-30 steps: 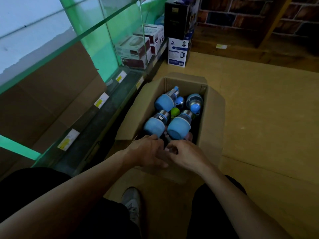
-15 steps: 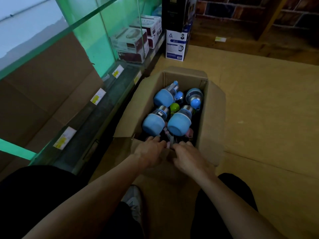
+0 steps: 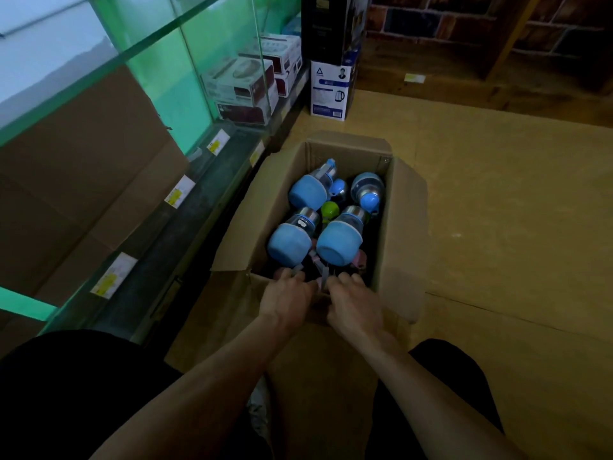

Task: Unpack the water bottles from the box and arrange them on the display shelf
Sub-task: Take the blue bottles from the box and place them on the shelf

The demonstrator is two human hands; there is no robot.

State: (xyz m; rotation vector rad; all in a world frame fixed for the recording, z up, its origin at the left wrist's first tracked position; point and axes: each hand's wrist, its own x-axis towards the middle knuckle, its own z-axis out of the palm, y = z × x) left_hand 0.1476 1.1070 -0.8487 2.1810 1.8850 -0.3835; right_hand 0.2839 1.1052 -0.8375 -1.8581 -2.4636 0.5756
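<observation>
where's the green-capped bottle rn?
Head view: the green-capped bottle sits near the middle of the cardboard box, mostly hidden among four blue bottles, beyond both hands.

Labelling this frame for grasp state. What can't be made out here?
- Head view: fingertips of left hand and right hand curl into the box; grip unclear.
- Bottles beneath the blue bottles: dark, count unreadable.
- Shelf price tags: print too small.
</observation>
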